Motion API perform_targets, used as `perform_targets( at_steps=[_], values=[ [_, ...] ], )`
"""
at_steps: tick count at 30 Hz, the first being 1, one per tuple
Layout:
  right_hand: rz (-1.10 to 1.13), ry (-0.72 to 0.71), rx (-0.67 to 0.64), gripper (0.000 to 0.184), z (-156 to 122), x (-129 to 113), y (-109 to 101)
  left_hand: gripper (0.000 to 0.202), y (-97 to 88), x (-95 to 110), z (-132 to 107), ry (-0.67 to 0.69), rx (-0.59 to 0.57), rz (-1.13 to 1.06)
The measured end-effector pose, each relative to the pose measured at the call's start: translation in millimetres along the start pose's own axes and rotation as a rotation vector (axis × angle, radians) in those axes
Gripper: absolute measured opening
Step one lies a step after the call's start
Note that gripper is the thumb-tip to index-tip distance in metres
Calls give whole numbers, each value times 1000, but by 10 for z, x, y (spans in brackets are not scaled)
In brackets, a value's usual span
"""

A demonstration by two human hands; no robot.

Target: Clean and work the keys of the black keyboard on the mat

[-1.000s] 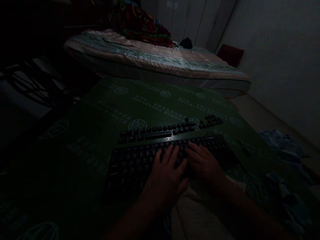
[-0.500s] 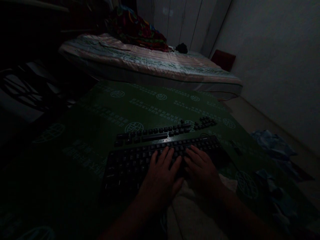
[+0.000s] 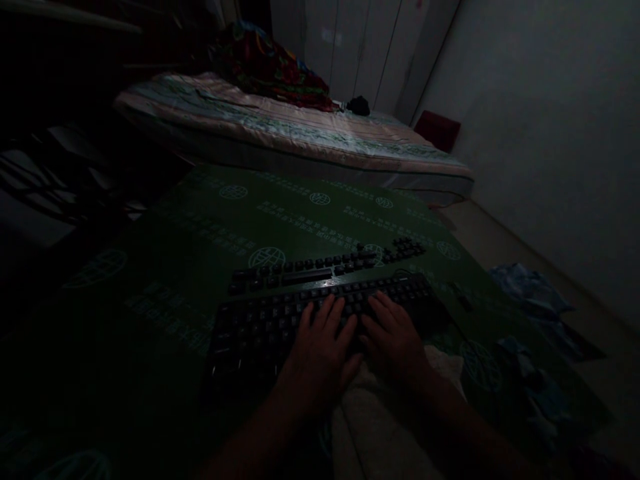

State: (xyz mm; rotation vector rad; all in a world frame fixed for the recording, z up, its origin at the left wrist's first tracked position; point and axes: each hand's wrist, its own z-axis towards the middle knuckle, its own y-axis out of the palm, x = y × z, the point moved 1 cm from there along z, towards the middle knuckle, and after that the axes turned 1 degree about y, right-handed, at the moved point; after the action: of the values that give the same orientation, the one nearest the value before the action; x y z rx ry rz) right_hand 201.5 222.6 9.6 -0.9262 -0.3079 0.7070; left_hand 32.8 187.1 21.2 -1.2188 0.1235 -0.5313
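A black keyboard point(image 3: 250, 333) lies at a slant on a green printed board, its near side bare of some keys or too dark to make out. My left hand point(image 3: 320, 347) rests over its middle with fingers spread on the keys. Just to the right, my right hand point(image 3: 395, 337) lies on the keyboard too, fingers stretched forward. Neither hand grips anything. Beyond the keyboard, loose black keycaps point(image 3: 345, 259) stand in rows, with a long space bar point(image 3: 306, 276) among them. Under my wrists is a pale cloth point(image 3: 370, 420).
The green board point(image 3: 165, 320) fills the foreground. A bed point(image 3: 300, 133) with a dark red flowered blanket point(image 3: 280, 73) stands behind it. Crumpled cloth point(image 3: 535, 387) lies on the board's right side, and more fabric point(image 3: 530, 287) on the floor. A cable point(image 3: 455, 323) runs right of the keyboard.
The view has shifted slightly, so the scene sits a little further left. Both hands stay on the keyboard, the right hand's fingers a little changed in place.
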Motion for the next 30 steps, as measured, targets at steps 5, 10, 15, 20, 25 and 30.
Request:
perform_targets(
  at_steps=[5, 10, 15, 20, 25, 30],
  values=[
    [3, 10, 19, 18, 18, 28, -53, 46, -2, -3, -2, -10, -13, 5],
    [69, 114, 126, 25, 42, 196, -237, 48, -10, 10, 8, 7, -2, 31],
    [114, 226, 143, 23, -27, 339, -315, 49, 15, 12, 12, -3, -17, 36],
    [130, 259, 124, 24, -99, 376, -298, 53, 47, 2, 4, -13, -33, 30],
    [169, 282, 115, 24, -24, 404, -305, 50, 44, -9, -6, -19, -66, 49],
    [225, 286, 111, 22, 138, 479, -281, 51, 51, -23, -20, -12, -20, 65]
  ],
)
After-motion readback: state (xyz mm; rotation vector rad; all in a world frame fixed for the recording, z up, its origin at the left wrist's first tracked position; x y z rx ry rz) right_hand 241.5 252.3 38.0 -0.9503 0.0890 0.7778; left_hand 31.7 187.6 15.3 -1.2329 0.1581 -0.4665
